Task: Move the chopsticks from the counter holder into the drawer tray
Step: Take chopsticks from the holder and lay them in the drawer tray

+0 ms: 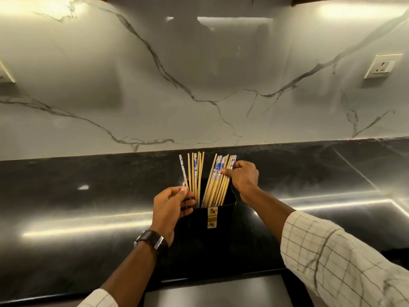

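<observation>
Holder: I see a black holder [213,214] standing on the dark glossy counter [88,196], with a small gold label on its near face.
Chopsticks: I count two clusters upright in the holder, a left bunch [194,173] and a right bunch [218,180] that leans right; some tops carry a blue-and-white pattern.
Left hand: my left hand [170,209] curls around the lower part of the left bunch at the holder's rim, fingers partly closed on the sticks; a watch [152,240] sits on that wrist.
Right hand: my right hand [242,176] pinches the right bunch near its tops, fingertips closed on them.
Behind: a marble backsplash [199,85] with a wall socket [381,66] at right.
</observation>
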